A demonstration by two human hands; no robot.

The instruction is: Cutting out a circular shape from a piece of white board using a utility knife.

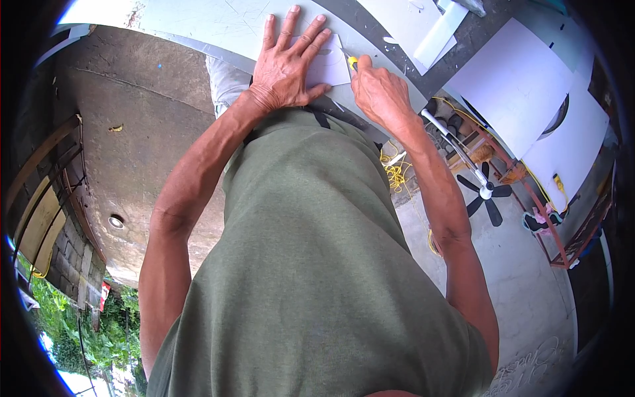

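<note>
A small white sheet [335, 71] lies near the front edge of the work table [225, 26], with a curved line faintly visible on it. My left hand [286, 71] is spread flat, its thumb and palm pressing on the sheet's left side and its fingers reaching over the table top. In my right hand [380, 92] is a yellow utility knife [352, 61], gripped with the fingers closed around it. The knife's tip meets the sheet's right edge. Most of the knife's handle is hidden by my fingers.
Larger white sheets [512, 86] lie to the right, a yellow tool [559, 182] on one. Further white pieces [423, 30] rest at the table's far side. Below right are a black-bladed fan [486, 193], tangled yellow cord [395, 175] and a reddish metal frame [539, 212].
</note>
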